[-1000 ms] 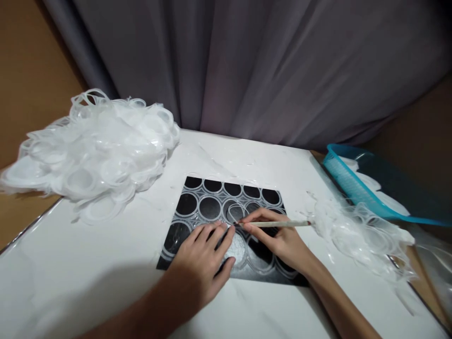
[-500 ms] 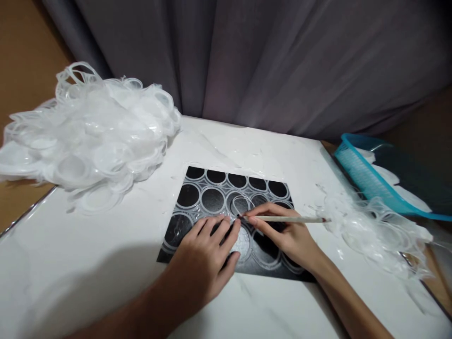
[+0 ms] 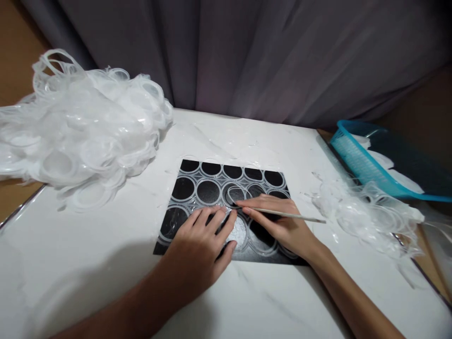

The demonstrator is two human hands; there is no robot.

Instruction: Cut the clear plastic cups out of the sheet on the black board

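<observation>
Sheet slip: your left hand [image 3: 201, 249] lies flat, fingers spread, pinning the clear ringed sheet [image 3: 219, 188] on the dark mat [image 3: 169, 235]; easing off likely lets it shift.
Tool gouge: your right hand [image 3: 282, 228] pinches the thin stick [image 3: 289, 215]; its tip meets a ring just beyond your left fingertips.
Blue basket [image 3: 356, 165]: right of your fingers, holds white pieces.

- Our left hand [image 3: 201, 245] lies palm down, fingers spread flat and pointing away from us, forearm coming in from the lower left.
- Our right hand [image 3: 278, 226] is pinched shut, thumb and forefinger pointing left, its forearm running in from the lower right.
</observation>
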